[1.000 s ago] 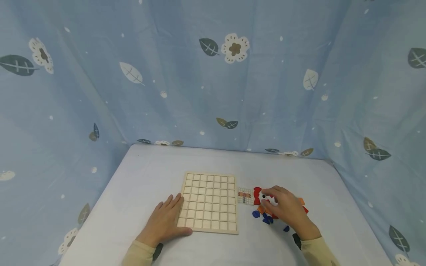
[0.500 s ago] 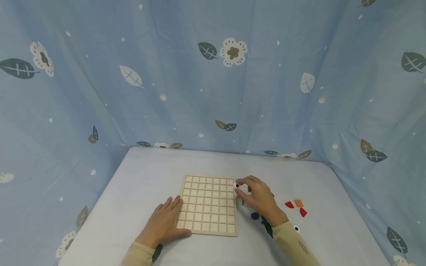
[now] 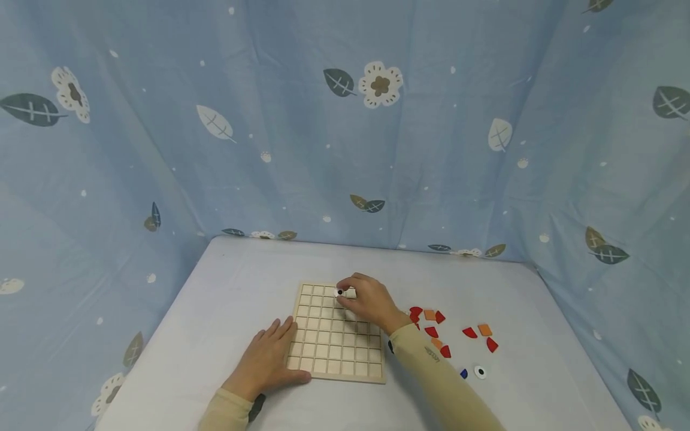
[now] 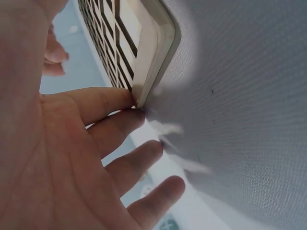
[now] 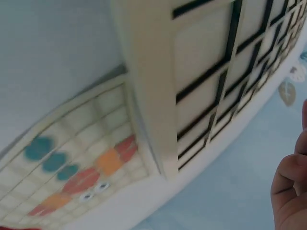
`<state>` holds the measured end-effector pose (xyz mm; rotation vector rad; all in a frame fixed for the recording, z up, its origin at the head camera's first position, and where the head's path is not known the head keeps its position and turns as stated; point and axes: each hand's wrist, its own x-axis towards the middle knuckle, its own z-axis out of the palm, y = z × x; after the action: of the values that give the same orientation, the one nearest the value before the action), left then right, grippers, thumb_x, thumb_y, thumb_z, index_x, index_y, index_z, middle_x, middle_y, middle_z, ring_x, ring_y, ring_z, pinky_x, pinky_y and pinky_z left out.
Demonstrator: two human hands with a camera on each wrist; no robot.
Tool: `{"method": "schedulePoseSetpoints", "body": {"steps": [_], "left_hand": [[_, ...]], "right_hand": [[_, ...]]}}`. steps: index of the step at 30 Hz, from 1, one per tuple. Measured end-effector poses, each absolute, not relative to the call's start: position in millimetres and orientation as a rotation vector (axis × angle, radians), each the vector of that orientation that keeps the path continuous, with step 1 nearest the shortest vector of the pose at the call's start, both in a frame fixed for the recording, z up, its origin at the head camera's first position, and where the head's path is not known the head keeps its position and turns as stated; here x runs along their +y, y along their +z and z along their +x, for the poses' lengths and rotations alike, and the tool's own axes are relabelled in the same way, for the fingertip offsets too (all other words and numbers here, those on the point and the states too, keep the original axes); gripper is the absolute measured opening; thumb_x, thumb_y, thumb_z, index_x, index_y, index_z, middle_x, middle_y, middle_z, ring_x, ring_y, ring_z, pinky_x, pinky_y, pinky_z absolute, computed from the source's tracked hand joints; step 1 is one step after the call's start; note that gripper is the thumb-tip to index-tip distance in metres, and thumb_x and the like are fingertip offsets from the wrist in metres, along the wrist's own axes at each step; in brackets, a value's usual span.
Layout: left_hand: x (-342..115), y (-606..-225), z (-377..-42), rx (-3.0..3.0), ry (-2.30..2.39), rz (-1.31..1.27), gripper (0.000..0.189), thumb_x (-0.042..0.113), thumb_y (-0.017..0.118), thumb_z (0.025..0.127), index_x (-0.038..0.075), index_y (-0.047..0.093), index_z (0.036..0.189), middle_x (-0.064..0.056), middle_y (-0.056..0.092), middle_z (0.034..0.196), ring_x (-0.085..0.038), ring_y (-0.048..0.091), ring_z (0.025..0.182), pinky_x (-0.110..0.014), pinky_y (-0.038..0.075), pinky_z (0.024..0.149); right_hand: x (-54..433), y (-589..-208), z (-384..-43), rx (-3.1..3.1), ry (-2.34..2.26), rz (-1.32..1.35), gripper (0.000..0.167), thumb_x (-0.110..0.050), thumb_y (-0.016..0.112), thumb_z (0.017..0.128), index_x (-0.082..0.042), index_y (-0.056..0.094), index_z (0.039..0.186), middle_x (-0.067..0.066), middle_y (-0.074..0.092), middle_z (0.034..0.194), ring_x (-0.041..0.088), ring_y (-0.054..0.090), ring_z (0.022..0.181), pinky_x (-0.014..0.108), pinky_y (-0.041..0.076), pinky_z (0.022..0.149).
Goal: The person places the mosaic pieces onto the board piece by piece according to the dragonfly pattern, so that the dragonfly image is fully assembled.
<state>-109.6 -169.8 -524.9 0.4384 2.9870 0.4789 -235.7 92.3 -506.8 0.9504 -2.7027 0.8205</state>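
Note:
A pale wooden grid board point(image 3: 321, 347) lies on the white table. My left hand point(image 3: 266, 364) rests at its left edge with fingers extended, the thumb along the front edge; the left wrist view has these fingertips point(image 4: 125, 99) right at the board's side. Over the far row of squares, my right hand point(image 3: 372, 301) pinches a round white eye piece point(image 3: 339, 292) with a black dot between thumb and fingers. In the right wrist view only part of that hand point(image 5: 292, 179) appears, and the eye piece is out of sight. Beside the board is a printed pattern card point(image 5: 103, 108).
Right of the board lie several loose red quarter-round pieces point(image 3: 469, 332) and orange squares point(image 3: 485, 330). A blue piece point(image 3: 464, 373) and a second eye piece point(image 3: 480, 372) lie nearer the front. The right sleeve point(image 3: 431, 365) covers part of this area.
My right hand has taken an eye piece from the loose pieces and carried it left over the board's far row. My left hand has stayed at the board's edge.

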Motion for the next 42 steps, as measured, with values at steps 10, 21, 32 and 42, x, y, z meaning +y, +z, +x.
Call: {"method": "schedulePoseSetpoints", "body": {"steps": [10, 21, 32, 42], "left_hand": [[-168.0, -523.0, -110.7, 2.980, 0.486, 0.429, 0.121, 0.075, 0.077, 0.067, -0.005, 0.043, 0.150, -0.021, 0.040, 0.157, -0.047, 0.039, 0.141, -0.064, 0.037, 0.110], [-165.9, -522.1, -108.5, 2.956, 0.499, 0.416, 0.120, 0.074, 0.078, 0.067, -0.005, 0.044, 0.150, -0.021, 0.039, 0.157, -0.048, 0.038, 0.141, -0.064, 0.036, 0.110], [-165.4, -519.7, -108.3, 2.960, 0.507, 0.410, 0.119, 0.073, 0.079, 0.067, -0.005, 0.043, 0.150, -0.022, 0.040, 0.157, -0.050, 0.037, 0.141, -0.063, 0.035, 0.111], [-164.3, -520.4, -109.8, 2.961, 0.494, 0.413, 0.120, 0.074, 0.079, 0.067, -0.005, 0.044, 0.150, -0.021, 0.040, 0.157, -0.050, 0.038, 0.141, -0.062, 0.035, 0.112]], "right_hand": [[65.4, -515.6, -252.3, -2.957, 0.750, 0.915, 0.026, -0.034, 0.077, 0.092, -0.019, 0.076, 0.113, -0.008, 0.071, 0.104, 0.009, 0.066, 0.092, 0.031, 0.058, 0.080], [56.0, -520.5, -250.9, -3.040, 0.622, 0.880, 0.024, -0.036, 0.078, 0.090, -0.021, 0.076, 0.109, -0.010, 0.068, 0.100, 0.009, 0.066, 0.093, 0.032, 0.058, 0.083], [53.9, -519.0, -252.4, -3.071, 0.637, 0.856, 0.025, -0.035, 0.078, 0.091, -0.020, 0.077, 0.110, -0.008, 0.069, 0.100, 0.009, 0.065, 0.093, 0.030, 0.057, 0.083], [53.4, -517.9, -251.0, -3.093, 0.673, 0.810, 0.024, -0.033, 0.078, 0.091, -0.018, 0.077, 0.110, -0.007, 0.069, 0.102, 0.009, 0.066, 0.094, 0.029, 0.057, 0.083]]}}
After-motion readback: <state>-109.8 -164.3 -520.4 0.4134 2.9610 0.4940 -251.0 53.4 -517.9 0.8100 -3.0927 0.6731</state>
